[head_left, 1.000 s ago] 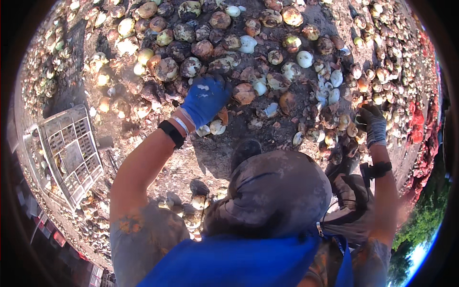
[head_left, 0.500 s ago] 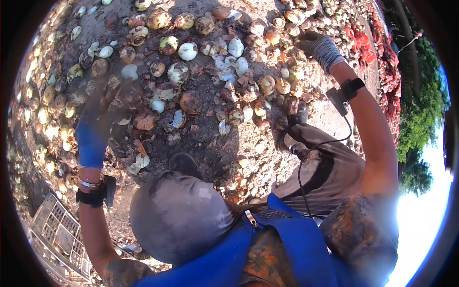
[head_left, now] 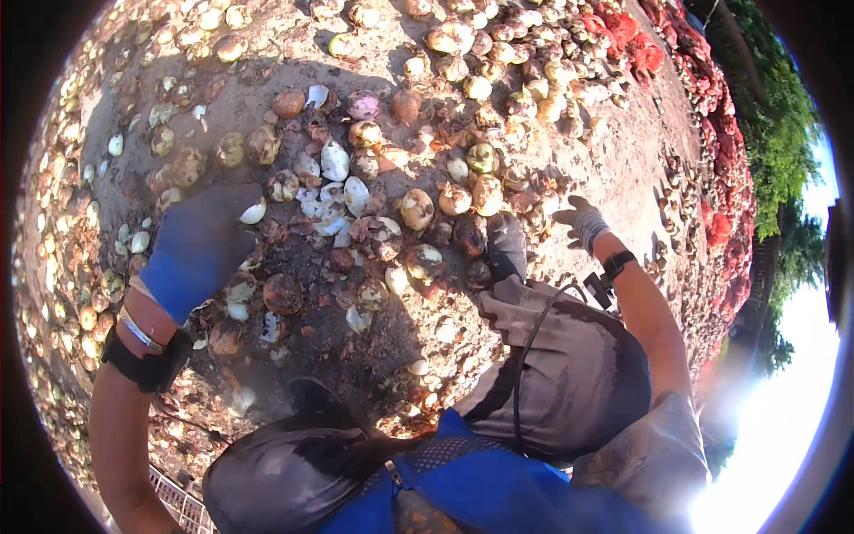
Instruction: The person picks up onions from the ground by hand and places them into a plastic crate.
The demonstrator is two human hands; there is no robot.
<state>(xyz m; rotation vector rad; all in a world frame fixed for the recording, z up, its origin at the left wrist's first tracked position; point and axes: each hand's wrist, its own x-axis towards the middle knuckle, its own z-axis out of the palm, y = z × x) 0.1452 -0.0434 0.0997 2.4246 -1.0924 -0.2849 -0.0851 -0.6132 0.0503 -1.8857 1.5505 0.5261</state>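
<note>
My left hand (head_left: 200, 245), in a blue glove with a dark, smeared finger side, hangs low over the onions on the left. A white piece of onion (head_left: 253, 212) shows at its fingertips; whether it is gripped or lies behind them I cannot tell. On the right, my right hand (head_left: 583, 220) wears a grey glove, its fingers apart and nothing visible in them. It is just beside a heap of onions (head_left: 544, 209). Between the hands lie brown-skinned onions (head_left: 416, 209), a peeled white onion (head_left: 334, 161) and broken white layers (head_left: 325, 209).
Loose onions and dry skins cover much of the soil. Red mesh bags (head_left: 712, 116) line the right side, with trees (head_left: 769, 142) beyond. My boot (head_left: 507, 245) stands among onions. Part of a plastic crate (head_left: 182, 507) shows at lower left. A cable (head_left: 525, 356) crosses my leg.
The view has shifted over the ground. My right hand has come down and nearer to my leg, its fingers now spread. My left hand now appears larger and further right.
</note>
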